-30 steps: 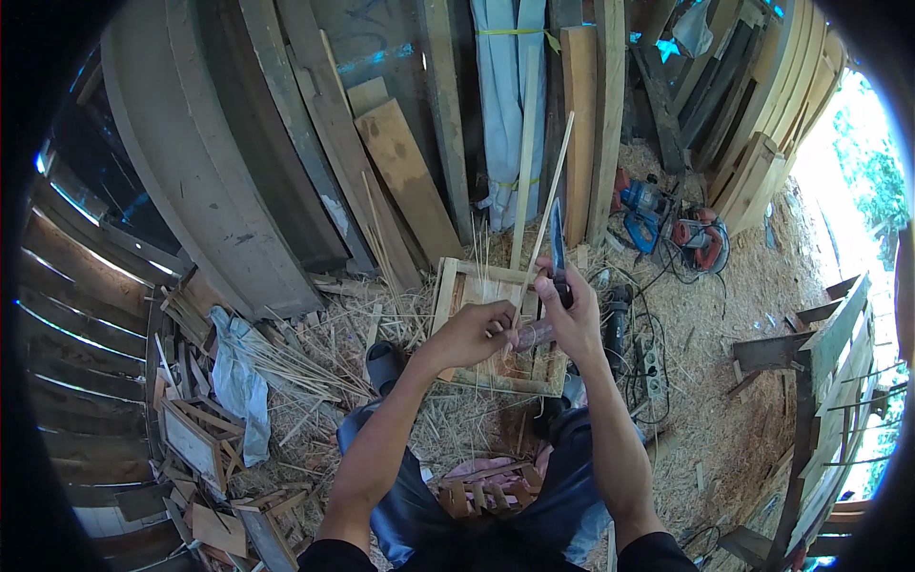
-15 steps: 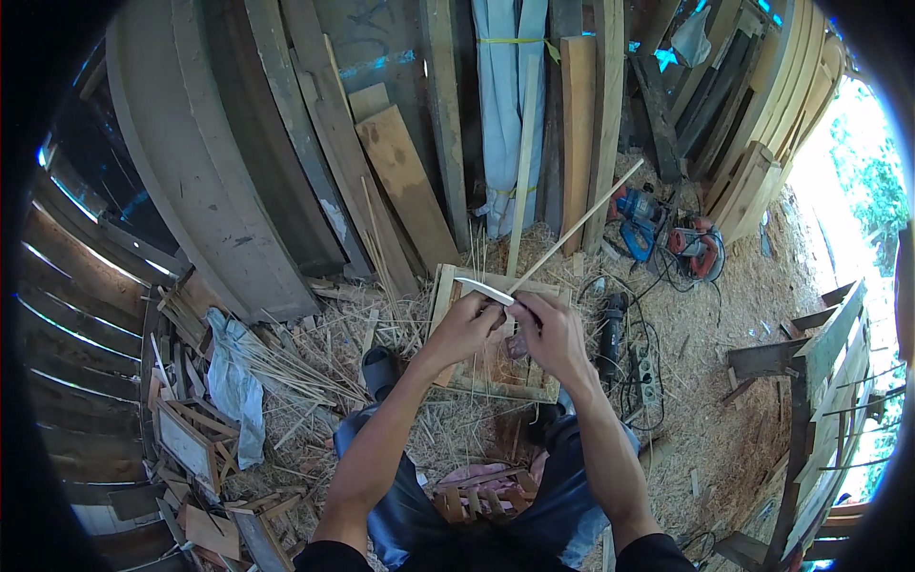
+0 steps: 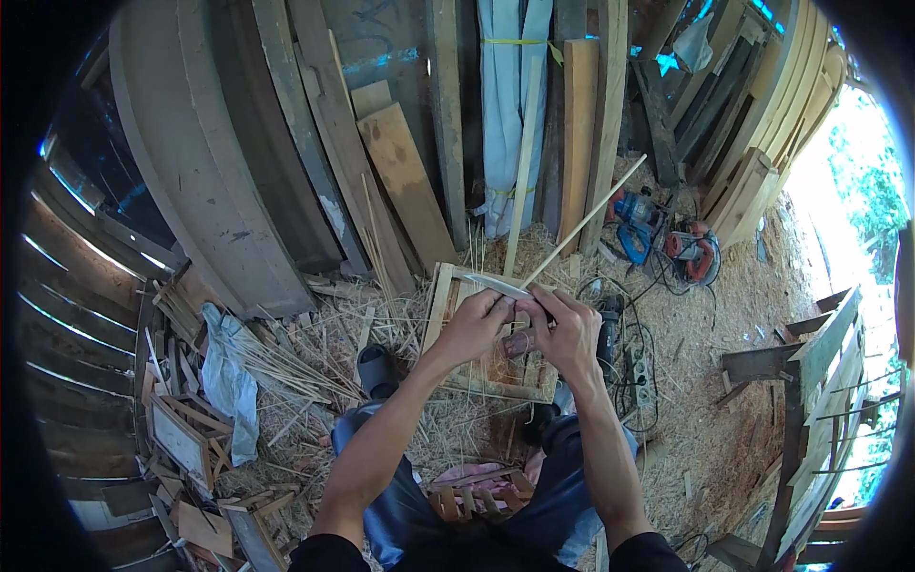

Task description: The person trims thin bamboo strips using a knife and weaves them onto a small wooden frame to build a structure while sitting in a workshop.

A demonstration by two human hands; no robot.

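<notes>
My left hand (image 3: 474, 327) is closed, apparently around the near end of a thin wooden stick (image 3: 586, 221), which slants up to the right. My right hand (image 3: 569, 334) is close beside it and closed on a knife. The pale knife blade (image 3: 494, 284) points left and crosses the stick just beyond my left fingers; the knife's grip is hidden in the right hand. Below the right hand shows a brown rounded piece (image 3: 518, 344), perhaps wood; whether it joins the knife I cannot tell. Under both hands stands a low wooden frame (image 3: 496, 387).
Boards (image 3: 410, 167) and a tied pale bundle (image 3: 510, 124) lean at the back. Blue and red power tools (image 3: 640, 227), a dark grinder (image 3: 610, 329) and a power strip (image 3: 640, 377) lie to the right. Thin sticks (image 3: 295, 367) are heaped left; shavings cover the floor.
Both hands have shifted slightly right and down with the knife and stick. The blade has turned and looks less bright. More of the brown piece shows below the right hand.
</notes>
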